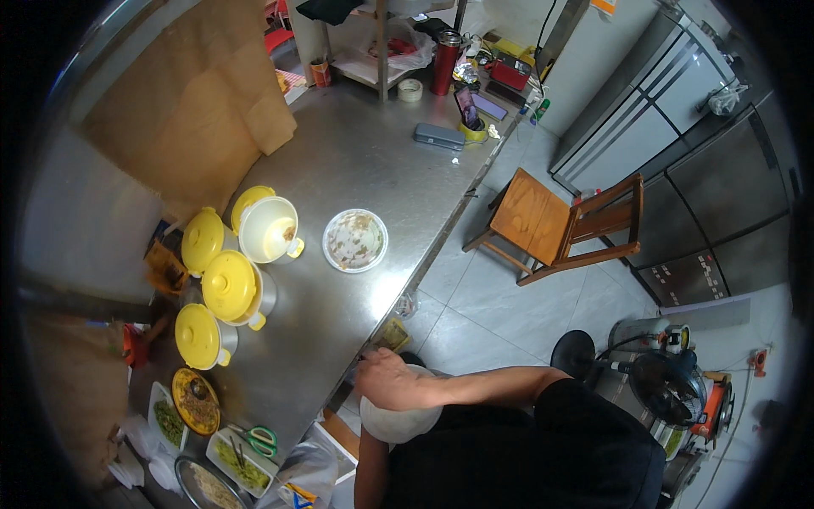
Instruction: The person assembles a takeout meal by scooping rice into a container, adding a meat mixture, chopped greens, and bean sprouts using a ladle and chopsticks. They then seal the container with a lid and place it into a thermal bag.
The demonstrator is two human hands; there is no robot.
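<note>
My right hand (389,380) is at the table's front edge, seen from its back with the fingers curled; what they hold, if anything, is hidden. Below it is a white rounded object (407,425), perhaps a bowl, partly covered by the hand and wrist. My left forearm rises from the bottom edge towards this object, but the left hand is out of sight. On the steel table (318,337), a clear round lidded container (355,240) is beside an uncovered white pot (270,229). Pots with yellow lids (229,285) are grouped to the left.
Green-handled scissors (261,441) lie by a tray of shredded green food (241,464). Near it are a yellow plate of food (195,401) and a metal dish (213,487). A wooden chair (531,216) stands beyond the table edge, and a fan (668,388) at the right.
</note>
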